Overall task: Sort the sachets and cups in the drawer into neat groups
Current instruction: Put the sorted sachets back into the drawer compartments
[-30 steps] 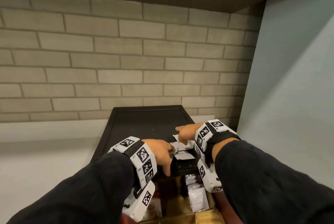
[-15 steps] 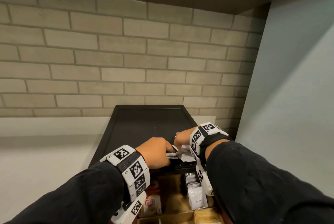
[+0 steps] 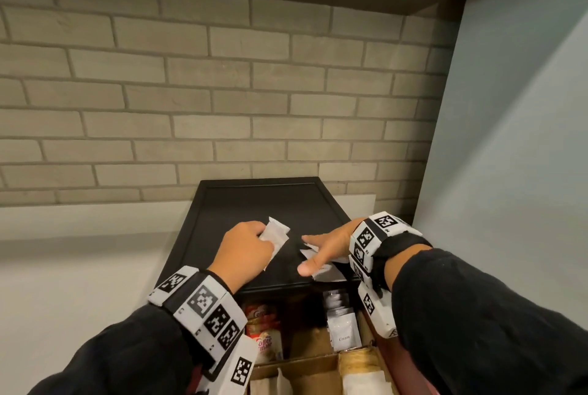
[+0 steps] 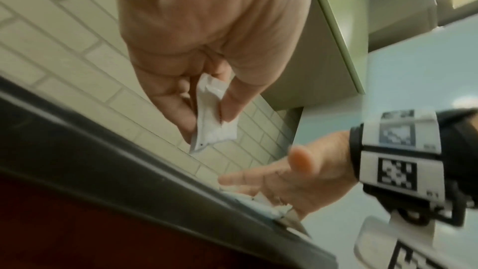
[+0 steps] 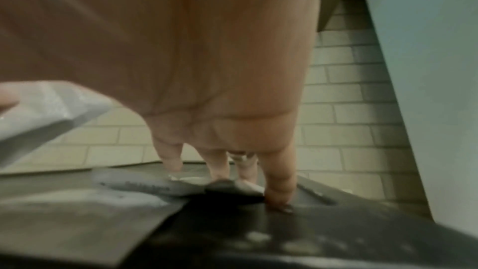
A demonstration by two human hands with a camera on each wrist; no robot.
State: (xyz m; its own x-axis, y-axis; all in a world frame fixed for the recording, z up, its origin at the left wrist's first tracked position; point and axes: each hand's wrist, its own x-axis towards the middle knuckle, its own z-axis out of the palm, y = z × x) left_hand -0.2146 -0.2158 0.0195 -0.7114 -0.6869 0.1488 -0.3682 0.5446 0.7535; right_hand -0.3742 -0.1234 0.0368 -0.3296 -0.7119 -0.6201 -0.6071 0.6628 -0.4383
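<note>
My left hand (image 3: 262, 237) pinches a small bundle of white sachets (image 3: 277, 233) between thumb and fingers, lifted just above the black tray top (image 3: 254, 203); the pinch shows in the left wrist view on the sachets (image 4: 214, 130). To its right, my right hand (image 3: 307, 254) has straight, spread fingers pressing down on several loose white sachets (image 3: 324, 270) near the tray's front right edge. In the right wrist view its fingertips (image 5: 278, 197) touch the tray beside those flat sachets (image 5: 145, 186).
Below the tray's front edge the open drawer shows creamer cups (image 3: 265, 335) at left, white cream sachets (image 3: 343, 329) at right and brown packets (image 3: 359, 362) in front compartments. A brick wall stands behind, a pale wall (image 3: 509, 171) close on the right, a white counter (image 3: 79, 267) at left.
Both hands were together on the sachet pile. My left hand has since lifted a bundle of sachets and drawn it left, while my right hand has spread flat on the rest.
</note>
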